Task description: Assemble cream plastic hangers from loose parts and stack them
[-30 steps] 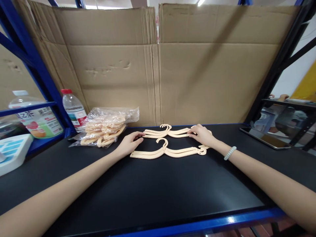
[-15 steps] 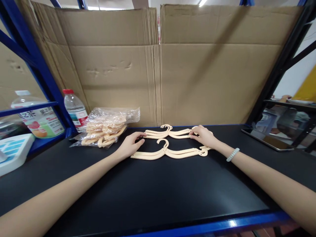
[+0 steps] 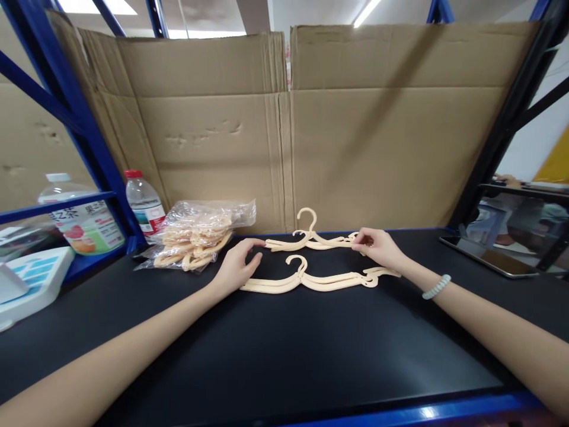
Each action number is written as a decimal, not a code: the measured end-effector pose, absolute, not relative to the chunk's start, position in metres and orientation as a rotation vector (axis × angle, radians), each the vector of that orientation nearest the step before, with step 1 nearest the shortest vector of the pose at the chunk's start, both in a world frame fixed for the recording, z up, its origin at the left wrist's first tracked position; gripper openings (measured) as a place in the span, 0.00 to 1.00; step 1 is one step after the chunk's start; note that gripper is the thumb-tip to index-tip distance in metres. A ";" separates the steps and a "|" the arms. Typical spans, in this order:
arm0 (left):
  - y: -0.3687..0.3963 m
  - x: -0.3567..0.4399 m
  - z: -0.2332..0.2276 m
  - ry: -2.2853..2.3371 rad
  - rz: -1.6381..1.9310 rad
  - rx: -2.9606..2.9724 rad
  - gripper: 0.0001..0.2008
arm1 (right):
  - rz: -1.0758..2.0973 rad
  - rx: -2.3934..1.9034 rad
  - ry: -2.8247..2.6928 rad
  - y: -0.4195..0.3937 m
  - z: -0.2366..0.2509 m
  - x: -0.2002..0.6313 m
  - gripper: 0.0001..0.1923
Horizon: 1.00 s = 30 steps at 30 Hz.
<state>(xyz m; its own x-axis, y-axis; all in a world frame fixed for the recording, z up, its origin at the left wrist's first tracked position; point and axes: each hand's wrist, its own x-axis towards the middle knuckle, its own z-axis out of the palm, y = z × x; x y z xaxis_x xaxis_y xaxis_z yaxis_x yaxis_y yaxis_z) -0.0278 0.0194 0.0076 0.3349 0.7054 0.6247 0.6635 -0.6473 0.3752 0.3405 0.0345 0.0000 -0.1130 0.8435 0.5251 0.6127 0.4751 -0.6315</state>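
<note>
Two groups of cream plastic clothes hangers lie across the black table, one behind the other. In the far group, one clothes hanger (image 3: 329, 244) has its hook standing higher than the hook of another beside it. My right hand (image 3: 377, 246) pinches the right end of this far hanger. At its left end, my left hand (image 3: 235, 267) reaches with the fingertips at the tip and the thumb held apart. The near hanger (image 3: 329, 283) lies flat, its left end by my left hand; a small hooked piece (image 3: 381, 271) sits at its right end.
Bagged hangers (image 3: 195, 237) are piled at the left, beside a red-capped bottle (image 3: 144, 204). A white tray with blue compartments (image 3: 35, 284) stands further left. A dark flat phone or tablet (image 3: 486, 256) lies at the right. Cardboard (image 3: 377, 148) walls off the back.
The hook of one far hanger has risen and swung rightward, and the hanger now tilts. My right hand has moved slightly right with its end. The view has tipped up a little.
</note>
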 end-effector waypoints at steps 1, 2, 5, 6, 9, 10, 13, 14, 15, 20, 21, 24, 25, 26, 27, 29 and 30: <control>0.019 -0.027 0.008 1.290 1.257 2.517 0.13 | 0.389 -1.191 -1.771 0.034 0.002 0.341 0.16; 0.018 -0.026 0.008 1.279 1.292 2.506 0.14 | 0.450 -1.158 -1.725 0.032 0.004 0.342 0.18; 0.014 -0.022 0.009 1.230 1.356 2.477 0.16 | 0.559 -1.104 -1.645 0.023 0.012 0.340 0.22; 0.013 -0.020 0.010 1.218 1.352 2.470 0.17 | 0.575 -1.096 -1.637 0.019 0.014 0.337 0.23; 0.010 -0.016 0.009 1.204 1.364 2.375 0.20 | 0.578 -1.069 -1.659 0.010 0.018 0.328 0.20; 0.010 -0.015 0.009 1.202 1.406 2.312 0.20 | 0.563 -1.060 -1.677 0.008 0.019 0.326 0.19; 0.008 -0.012 0.006 1.173 1.572 2.132 0.17 | 0.461 -1.068 -1.759 0.006 0.018 0.321 0.15; 0.008 -0.011 0.006 1.159 1.579 2.114 0.16 | 0.416 -1.083 -1.794 0.006 0.017 0.321 0.13; 0.007 -0.010 0.006 1.152 1.548 2.129 0.15 | 0.371 -1.101 -1.825 0.006 0.016 0.321 0.13; 0.002 -0.008 0.010 1.167 1.201 2.430 0.11 | 0.290 -1.150 -1.882 0.004 0.017 0.321 0.12; 0.002 -0.008 0.011 1.162 1.184 2.458 0.10 | 0.324 -1.138 -1.887 0.003 0.019 0.321 0.12; 0.005 -0.010 0.012 1.206 1.206 2.441 0.10 | 0.504 -1.038 -1.899 0.002 0.024 0.325 0.11; 0.006 -0.011 0.011 1.235 1.213 2.426 0.09 | 0.543 -1.019 -1.893 0.003 0.025 0.328 0.12; 0.008 -0.012 0.011 1.255 1.210 2.415 0.09 | 0.542 -1.028 -1.886 0.005 0.025 0.334 0.14; 0.009 -0.012 0.010 1.266 1.201 2.411 0.09 | 0.489 -1.070 -1.891 0.008 0.025 0.340 0.15; 0.010 -0.013 0.008 1.262 1.176 2.415 0.09 | 0.271 -1.197 -1.964 0.016 0.021 0.354 0.13; 0.010 -0.013 0.007 1.250 1.162 2.419 0.09 | 0.144 -1.250 -2.029 0.021 0.019 0.362 0.11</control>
<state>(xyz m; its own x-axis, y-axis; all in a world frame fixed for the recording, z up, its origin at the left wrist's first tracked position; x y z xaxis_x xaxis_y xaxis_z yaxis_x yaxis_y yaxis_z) -0.0131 0.0103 0.0072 0.3410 0.7551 0.5599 0.6133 -0.6301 0.4763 0.3616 0.0209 0.0188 -0.2548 0.8104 0.5275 0.7279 0.5199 -0.4470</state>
